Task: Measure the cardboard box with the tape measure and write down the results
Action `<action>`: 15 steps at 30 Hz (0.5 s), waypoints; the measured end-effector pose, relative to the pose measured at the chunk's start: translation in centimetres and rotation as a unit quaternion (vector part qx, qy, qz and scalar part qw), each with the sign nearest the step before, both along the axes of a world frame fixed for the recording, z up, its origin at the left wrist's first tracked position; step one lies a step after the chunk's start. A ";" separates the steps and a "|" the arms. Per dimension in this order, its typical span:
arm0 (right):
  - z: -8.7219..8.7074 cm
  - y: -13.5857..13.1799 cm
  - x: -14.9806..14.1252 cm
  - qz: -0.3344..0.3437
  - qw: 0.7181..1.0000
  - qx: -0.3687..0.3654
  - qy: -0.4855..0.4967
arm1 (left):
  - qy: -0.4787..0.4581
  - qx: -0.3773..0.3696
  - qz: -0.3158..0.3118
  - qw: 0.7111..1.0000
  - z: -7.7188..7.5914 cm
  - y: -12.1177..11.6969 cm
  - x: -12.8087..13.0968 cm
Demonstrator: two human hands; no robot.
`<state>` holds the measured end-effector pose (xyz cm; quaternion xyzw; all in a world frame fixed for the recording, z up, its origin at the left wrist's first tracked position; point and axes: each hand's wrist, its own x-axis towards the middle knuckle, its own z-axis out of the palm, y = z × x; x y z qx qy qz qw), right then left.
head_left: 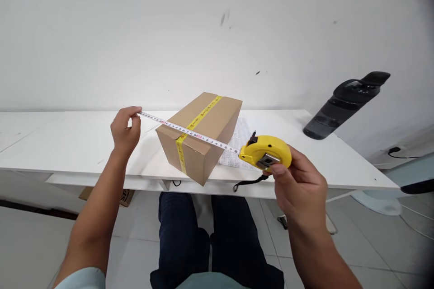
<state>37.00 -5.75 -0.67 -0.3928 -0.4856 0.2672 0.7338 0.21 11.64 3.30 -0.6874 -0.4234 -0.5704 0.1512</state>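
Observation:
A brown cardboard box (190, 119) with a strip of yellow printed tape along its top sits at the front edge of the white desk. My right hand (301, 185) is closed around the yellow case of a tape measure (271, 149), to the right of the box. A black wrist strap hangs from the case. The white blade, drawn out, runs leftward across the top of the box. At the blade's far end, left of the box, my left hand (127, 128) pinches the tip between thumb and finger.
A black bottle (339, 106) stands toward the right on the white desk (68, 144). Beneath the box's right side lies a printed sheet of paper (240, 140). Another cardboard box (127, 196) is under the desk. A white wall rises behind.

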 end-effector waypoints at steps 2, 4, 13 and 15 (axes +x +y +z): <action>0.1 0.2 -0.4 -0.023 0.999 0.004 -0.032 | -0.017 -0.027 -0.025 0.999 -1.0 0.8 0.0; 0.0 0.5 -0.8 -0.031 0.996 0.010 -0.079 | -0.017 -0.049 -0.046 0.998 -1.8 0.6 0.7; -0.3 2.8 -2.3 -0.031 0.977 0.037 -0.210 | 0.109 -0.050 -0.193 0.974 -1.1 -3.2 3.6; -0.2 3.0 -2.5 -0.038 0.976 0.035 -0.214 | 0.139 -0.040 -0.162 0.976 -1.0 -3.7 3.9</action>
